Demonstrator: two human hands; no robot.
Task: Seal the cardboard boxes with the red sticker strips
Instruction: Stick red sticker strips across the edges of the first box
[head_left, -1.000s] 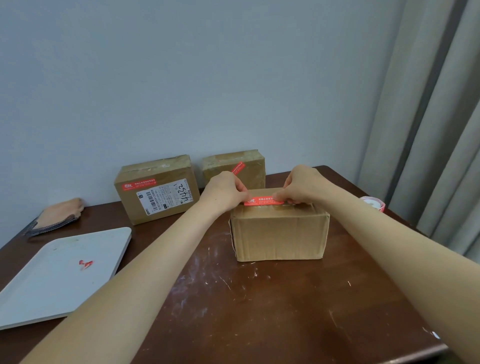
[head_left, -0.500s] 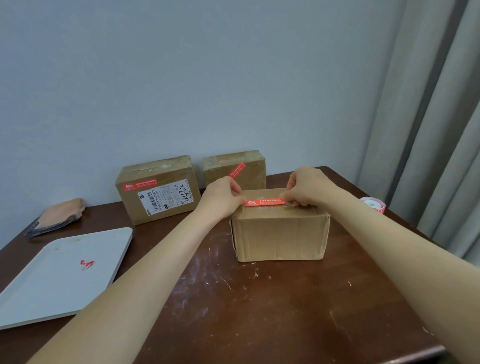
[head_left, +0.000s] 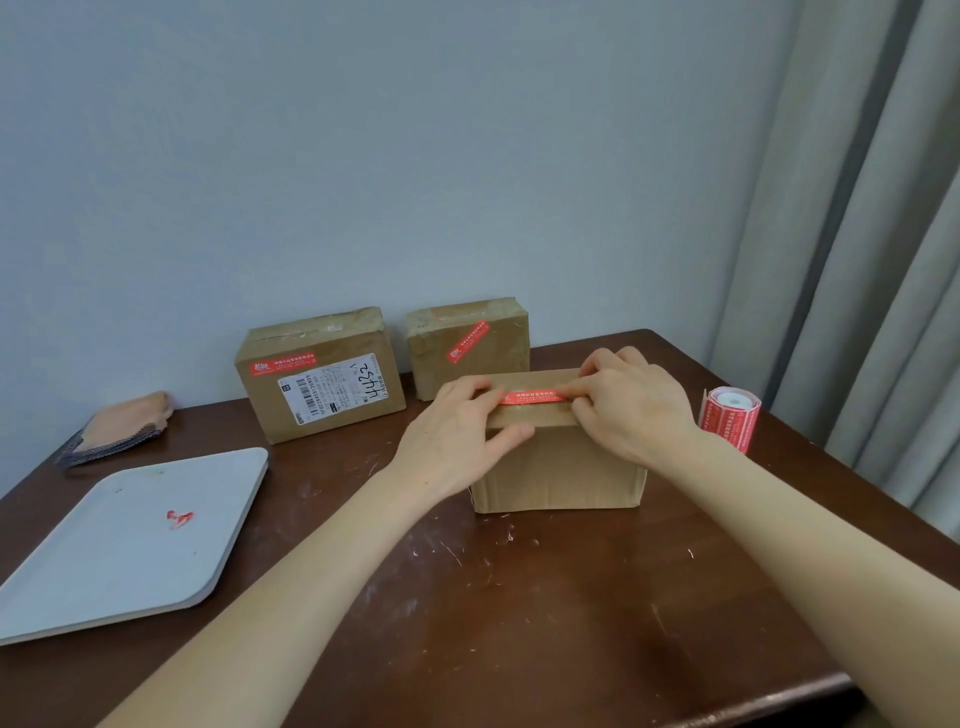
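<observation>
The white shipping label (head_left: 337, 387) on the left rear box (head_left: 319, 376) is showing handwritten "4422" (rotated sideways) and a barcode whose digits are too small to read. White print on the red strips (head_left: 535, 398) is staying illegible.

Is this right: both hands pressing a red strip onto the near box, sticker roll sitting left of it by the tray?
Not quite. The head view shows both hands, left and right, pressing the red strip onto the near box, but the sticker roll sits to the right of it, far from the tray.
</observation>
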